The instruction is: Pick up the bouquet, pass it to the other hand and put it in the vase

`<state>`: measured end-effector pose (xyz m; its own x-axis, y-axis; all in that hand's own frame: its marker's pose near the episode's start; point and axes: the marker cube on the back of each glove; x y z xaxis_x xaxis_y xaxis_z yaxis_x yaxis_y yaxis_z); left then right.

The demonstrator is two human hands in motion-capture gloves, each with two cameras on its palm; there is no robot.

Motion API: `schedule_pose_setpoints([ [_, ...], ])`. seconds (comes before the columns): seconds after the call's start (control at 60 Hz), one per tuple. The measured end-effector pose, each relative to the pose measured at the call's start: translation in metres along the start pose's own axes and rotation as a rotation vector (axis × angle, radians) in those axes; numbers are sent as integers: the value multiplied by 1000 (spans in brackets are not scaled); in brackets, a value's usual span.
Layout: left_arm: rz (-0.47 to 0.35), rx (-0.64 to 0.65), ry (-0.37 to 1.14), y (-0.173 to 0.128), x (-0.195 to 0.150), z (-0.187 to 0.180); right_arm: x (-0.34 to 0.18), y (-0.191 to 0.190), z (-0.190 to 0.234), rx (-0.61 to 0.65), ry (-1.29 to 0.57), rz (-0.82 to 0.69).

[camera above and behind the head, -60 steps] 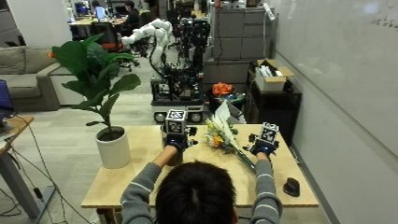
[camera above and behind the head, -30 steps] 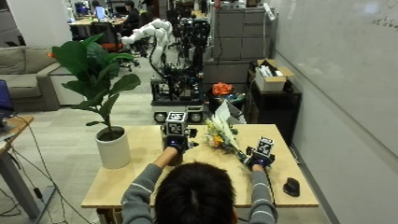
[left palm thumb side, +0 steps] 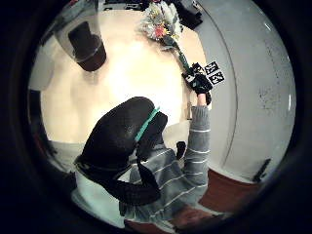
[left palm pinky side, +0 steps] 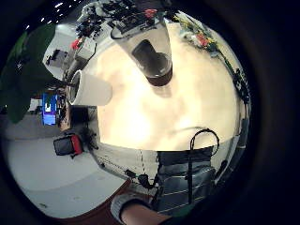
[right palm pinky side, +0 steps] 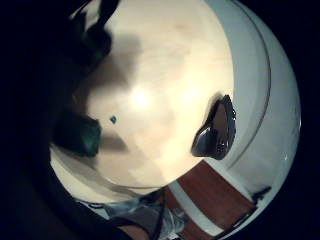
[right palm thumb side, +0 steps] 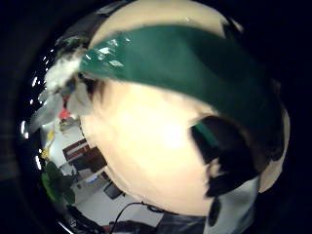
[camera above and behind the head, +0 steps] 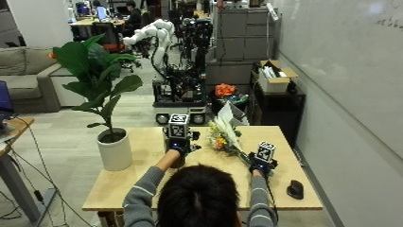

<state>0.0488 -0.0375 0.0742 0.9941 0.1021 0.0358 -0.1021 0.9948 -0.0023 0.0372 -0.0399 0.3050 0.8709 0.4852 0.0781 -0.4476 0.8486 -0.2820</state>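
- A black computer mouse (camera above and behind the head: 294,189) lies near the front right corner of the light wooden table (camera above and behind the head: 119,189), well apart from everything else on it; the right little finger side palm view shows it near the table's edge (right palm pinky side: 215,129).
- The person's right hand (camera above and behind the head: 260,165), in a black glove, is down at the table on the stem end of the bouquet. In the left thumb side palm view its fingers (left palm thumb side: 201,85) are curled around the stems, so it is grasping them.
- The bouquet of white, yellow and orange flowers on dark green wrapped stems (camera above and behind the head: 225,137) lies slanted on the tabletop, its stems toward the right hand and its blooms pointing away from the person toward the far edge. The green stems fill much of the right thumb side palm view (right palm thumb side: 185,63), so they are close against that palm.
- The left hand (camera above and behind the head: 176,147) is raised over the middle of the table; whether its fingers are released or clenched cannot be told.
- A clear glass vase with a dark base (left palm pinky side: 152,58) stands upright on the table close below the left hand; it holds no flowers.
- A white cylindrical pot (camera above and behind the head: 115,150) stands on the table's left side and holds a large-leaved green plant (camera above and behind the head: 98,71).
- An open cardboard box (camera above and behind the head: 274,78) sits on a dark cabinet beyond the table, holding white items too small to make out.
- No legible writing shows anywhere.
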Motion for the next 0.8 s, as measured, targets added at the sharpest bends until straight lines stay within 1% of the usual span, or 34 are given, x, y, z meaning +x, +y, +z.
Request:
schedule_pose_setpoints([
  [0.033,6,0,-2,0,1,1,-3,5,2,-39,11,-9],
  [0.1,8,-11,-10,-2,1,3,-6,4,-2,30,68,13],
  [0.15,8,-19,-18,0,2,1,0,7,-5,14,150,102],
  [0.217,8,-23,-17,-2,2,0,13,6,-10,12,226,261],
  [0.25,1,-26,-17,-4,1,-1,21,3,-14,56,263,374],
  [0.267,-6,-27,-17,-4,0,-2,24,2,-17,93,265,405],
  [0.283,-11,-27,-17,-4,-1,-3,23,0,-21,135,244,398],
  [0.333,-7,-21,-6,0,-1,-10,8,-4,-32,240,101,228],
  [0.367,4,-10,7,5,0,-17,1,-3,-39,277,28,155],
  [0.4,5,-4,21,8,0,-22,0,-1,-46,308,-16,139],
  [0.434,-5,-7,34,2,-4,-22,-1,-2,-57,378,-64,121],
  [0.484,-17,-16,63,-7,-8,-21,1,-14,-80,586,-131,118],
  [0.5,-15,-17,76,-8,-9,-23,2,-18,-87,642,-148,126],
  [0.517,-14,-16,90,-7,-9,-25,2,-19,-91,670,-179,122],
  [0.55,-15,-13,121,-7,-9,-30,-10,-12,-99,662,-304,59],
  [0.584,-21,-12,150,-10,-10,-33,-24,-1,-105,621,-447,-21],
  [0.65,-11,-17,213,-18,-11,-38,-40,24,-117,532,-656,-147],
  [0.7,8,-19,298,-22,-8,-44,-65,41,-132,447,-934,-325],
  [0.734,13,-32,364,-23,-4,-49,-79,44,-139,395,-1095,-413],
  [0.767,3,-47,412,-20,-1,-55,-88,41,-150,415,-1226,-504],
  [0.8,-2,-59,456,-15,4,-62,-92,52,-167,478,-1299,-552],
])
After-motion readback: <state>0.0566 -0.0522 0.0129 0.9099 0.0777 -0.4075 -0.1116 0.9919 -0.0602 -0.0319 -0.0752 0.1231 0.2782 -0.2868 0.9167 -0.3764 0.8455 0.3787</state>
